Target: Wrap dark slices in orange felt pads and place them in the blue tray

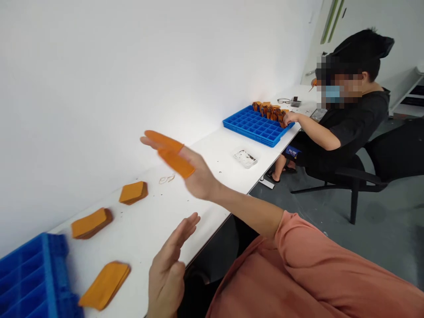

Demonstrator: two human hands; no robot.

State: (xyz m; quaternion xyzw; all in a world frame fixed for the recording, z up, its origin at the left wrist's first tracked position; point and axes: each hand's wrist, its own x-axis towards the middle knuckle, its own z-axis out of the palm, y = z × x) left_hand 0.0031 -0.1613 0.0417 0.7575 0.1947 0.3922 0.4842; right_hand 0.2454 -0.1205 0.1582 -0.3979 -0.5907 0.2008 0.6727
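My right hand (200, 176) is raised above the white table (155, 216), its fingers stretched out and nothing in its grasp. Orange finger cots (177, 163) cover its thumb and a finger. Lower down, near the table's front edge, my left hand (167, 274) is held up with straight fingers and no object in it. Neither hand touches the stacks. To their left lie three small stacks of flat orange-brown pieces: a back stack (132, 192), a middle stack (91, 222) and a front stack (105, 285).
A blue compartment tray (49, 269) stands at the lower left. Farther along are a clear shallow box (245, 157) and another blue tray (253, 126) partly filled with orange-brown pieces. A seated person (351, 115) reaches into that tray. A black chair (391, 159) stands behind.
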